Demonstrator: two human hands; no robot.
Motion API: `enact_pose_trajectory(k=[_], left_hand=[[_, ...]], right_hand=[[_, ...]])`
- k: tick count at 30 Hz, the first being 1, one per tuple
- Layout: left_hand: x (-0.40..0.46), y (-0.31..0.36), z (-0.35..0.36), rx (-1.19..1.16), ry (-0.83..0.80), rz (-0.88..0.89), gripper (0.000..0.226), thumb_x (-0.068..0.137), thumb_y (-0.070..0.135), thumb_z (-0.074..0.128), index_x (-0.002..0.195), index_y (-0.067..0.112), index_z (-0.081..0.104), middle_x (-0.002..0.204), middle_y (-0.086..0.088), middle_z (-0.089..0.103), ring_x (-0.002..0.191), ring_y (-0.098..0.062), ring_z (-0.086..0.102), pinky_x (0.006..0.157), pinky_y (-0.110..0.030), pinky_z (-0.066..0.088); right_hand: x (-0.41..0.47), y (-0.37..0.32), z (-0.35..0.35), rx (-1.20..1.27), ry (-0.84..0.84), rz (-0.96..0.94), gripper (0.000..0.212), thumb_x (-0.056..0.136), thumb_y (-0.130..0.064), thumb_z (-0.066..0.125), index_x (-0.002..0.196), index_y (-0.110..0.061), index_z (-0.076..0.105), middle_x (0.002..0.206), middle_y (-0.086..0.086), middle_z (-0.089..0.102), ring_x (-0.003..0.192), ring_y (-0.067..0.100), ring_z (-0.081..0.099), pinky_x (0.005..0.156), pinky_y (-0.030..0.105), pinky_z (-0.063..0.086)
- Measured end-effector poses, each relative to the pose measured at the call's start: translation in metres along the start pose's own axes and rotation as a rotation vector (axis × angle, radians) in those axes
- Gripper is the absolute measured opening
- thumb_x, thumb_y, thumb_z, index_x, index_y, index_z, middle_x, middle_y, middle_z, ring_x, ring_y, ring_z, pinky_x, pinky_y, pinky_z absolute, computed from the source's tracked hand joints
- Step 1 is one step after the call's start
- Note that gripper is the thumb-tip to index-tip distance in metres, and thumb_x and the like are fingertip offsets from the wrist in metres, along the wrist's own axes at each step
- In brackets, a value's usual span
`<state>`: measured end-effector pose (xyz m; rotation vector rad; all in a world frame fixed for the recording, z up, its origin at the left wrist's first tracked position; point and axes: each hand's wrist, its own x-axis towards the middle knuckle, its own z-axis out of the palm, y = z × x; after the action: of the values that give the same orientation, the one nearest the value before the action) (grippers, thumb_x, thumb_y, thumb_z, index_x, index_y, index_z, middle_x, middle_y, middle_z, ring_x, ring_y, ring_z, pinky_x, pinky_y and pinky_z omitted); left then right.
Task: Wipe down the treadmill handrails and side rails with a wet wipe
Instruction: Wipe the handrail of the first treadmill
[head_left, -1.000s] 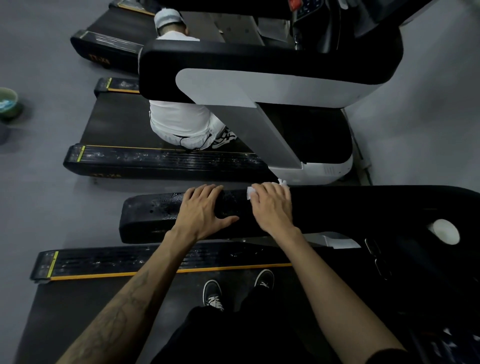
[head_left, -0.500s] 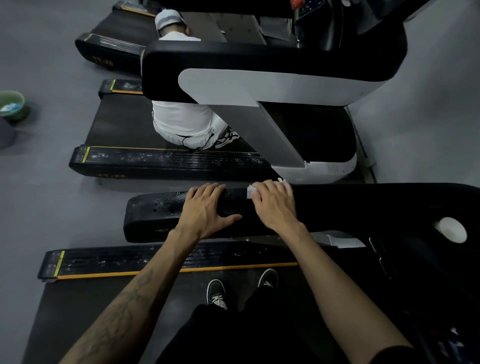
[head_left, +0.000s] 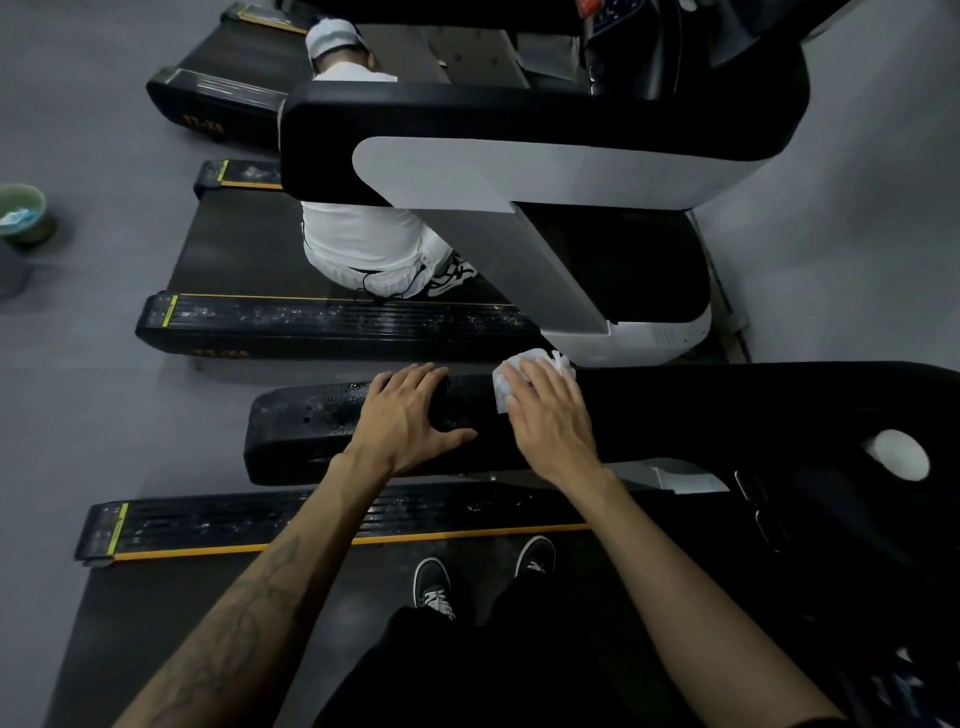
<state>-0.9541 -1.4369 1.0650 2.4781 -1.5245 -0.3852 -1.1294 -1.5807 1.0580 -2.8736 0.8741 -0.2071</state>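
Note:
A thick black handrail (head_left: 301, 431) of my treadmill runs across the middle of the view, its left end wet with droplets. My left hand (head_left: 402, 415) lies on top of it, fingers over the far side and thumb spread to the right. Just to its right, my right hand (head_left: 550, 415) presses a white wet wipe (head_left: 506, 382) flat against the rail; the wipe sticks out past my fingertips and at the left of my palm. Below the handrail lies the black side rail (head_left: 218, 525) with an orange edge stripe, also speckled with drops.
Another person in white crouches (head_left: 363, 239) on the neighbouring treadmill's belt, behind its black and white handrail (head_left: 519, 156). A green bucket (head_left: 23, 213) stands on the grey floor at far left. A white round object (head_left: 898, 454) sits in my console at right. My feet (head_left: 434, 587) stand on the belt.
My right hand has slid slightly to the right along the handrail, and more of the wipe shows beyond my fingers. My left hand stays in place.

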Motion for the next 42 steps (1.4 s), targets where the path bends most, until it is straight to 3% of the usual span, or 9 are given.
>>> enact_pose_trajectory(k=[3, 9, 14, 17, 21, 28, 32, 37, 42], left_hand=[[0.0, 0.0, 0.0, 0.002, -0.011, 0.0, 0.113, 0.068, 0.091, 0.033, 0.155, 0.021, 0.039, 0.16, -0.003, 0.042, 0.15, -0.02, 0.035, 0.122, -0.041, 0.022], [-0.003, 0.003, -0.002, -0.014, -0.005, -0.01, 0.108, 0.075, 0.089, 0.046, 0.155, 0.018, 0.04, 0.161, -0.005, 0.041, 0.151, -0.022, 0.033, 0.122, -0.042, 0.021], [-0.003, 0.004, -0.004, -0.021, 0.013, -0.015, 0.099, 0.081, 0.079, 0.061, 0.156, 0.02, 0.038, 0.162, -0.004, 0.039, 0.153, -0.021, 0.029, 0.124, -0.04, 0.017], [-0.004, 0.004, -0.004, -0.03, -0.014, -0.024, 0.101, 0.079, 0.083, 0.057, 0.156, 0.021, 0.038, 0.162, -0.003, 0.039, 0.153, -0.02, 0.029, 0.124, -0.039, 0.017], [-0.005, 0.005, -0.007, -0.048, -0.027, -0.035, 0.114, 0.066, 0.09, 0.031, 0.155, 0.019, 0.041, 0.161, -0.006, 0.042, 0.152, -0.021, 0.032, 0.123, -0.04, 0.019], [-0.004, 0.006, -0.008, -0.042, -0.003, -0.033, 0.097, 0.08, 0.076, 0.066, 0.155, 0.019, 0.04, 0.161, -0.005, 0.042, 0.152, -0.022, 0.032, 0.123, -0.041, 0.02], [-0.005, 0.009, -0.01, -0.047, -0.024, -0.043, 0.112, 0.067, 0.09, 0.04, 0.153, 0.018, 0.043, 0.159, -0.007, 0.044, 0.151, -0.022, 0.034, 0.123, -0.041, 0.021], [-0.006, 0.006, -0.005, -0.058, -0.005, -0.036, 0.115, 0.065, 0.09, 0.031, 0.154, 0.018, 0.042, 0.16, -0.006, 0.042, 0.152, -0.02, 0.032, 0.124, -0.042, 0.021], [-0.004, -0.002, -0.005, -0.023, 0.008, 0.039, 0.098, 0.082, 0.079, 0.057, 0.157, 0.018, 0.036, 0.164, -0.005, 0.035, 0.154, -0.019, 0.028, 0.124, -0.041, 0.021]], right_hand=[[0.001, -0.029, 0.011, 0.017, 0.021, 0.074, 0.057, 0.103, -0.039, 0.025, 0.151, -0.021, 0.049, 0.156, 0.01, 0.047, 0.15, 0.03, 0.034, 0.124, 0.05, 0.021], [-0.022, -0.015, 0.018, -0.007, 0.077, -0.196, 0.056, 0.103, -0.02, 0.043, 0.159, -0.022, 0.036, 0.166, 0.007, 0.03, 0.156, 0.027, 0.021, 0.125, 0.049, 0.021], [-0.03, -0.008, 0.013, 0.017, 0.118, 0.008, 0.05, 0.105, -0.025, 0.039, 0.154, -0.017, 0.044, 0.165, 0.008, 0.033, 0.155, 0.027, 0.023, 0.125, 0.049, 0.021], [-0.021, -0.036, 0.018, 0.07, 0.116, 0.066, 0.053, 0.105, -0.034, 0.033, 0.153, -0.016, 0.046, 0.164, 0.009, 0.035, 0.154, 0.029, 0.025, 0.125, 0.051, 0.02], [-0.028, -0.036, 0.023, 0.018, 0.065, -0.174, 0.054, 0.107, -0.029, 0.031, 0.158, -0.013, 0.036, 0.167, 0.007, 0.027, 0.156, 0.026, 0.02, 0.125, 0.047, 0.019], [-0.04, -0.004, 0.009, 0.066, 0.051, -0.18, 0.056, 0.105, -0.029, 0.033, 0.159, -0.015, 0.034, 0.168, 0.006, 0.023, 0.157, 0.023, 0.015, 0.127, 0.048, 0.015], [-0.029, -0.035, 0.013, 0.182, 0.033, -0.087, 0.056, 0.106, -0.035, 0.028, 0.158, -0.015, 0.035, 0.168, 0.007, 0.024, 0.157, 0.024, 0.016, 0.127, 0.048, 0.009], [-0.032, -0.023, 0.013, 0.143, 0.01, -0.302, 0.056, 0.105, -0.03, 0.032, 0.16, -0.017, 0.033, 0.169, 0.003, 0.023, 0.158, 0.021, 0.013, 0.128, 0.045, 0.011], [-0.034, -0.009, 0.012, 0.068, 0.064, -0.219, 0.055, 0.105, -0.029, 0.032, 0.158, -0.017, 0.036, 0.168, 0.006, 0.025, 0.157, 0.024, 0.016, 0.127, 0.05, 0.016]])
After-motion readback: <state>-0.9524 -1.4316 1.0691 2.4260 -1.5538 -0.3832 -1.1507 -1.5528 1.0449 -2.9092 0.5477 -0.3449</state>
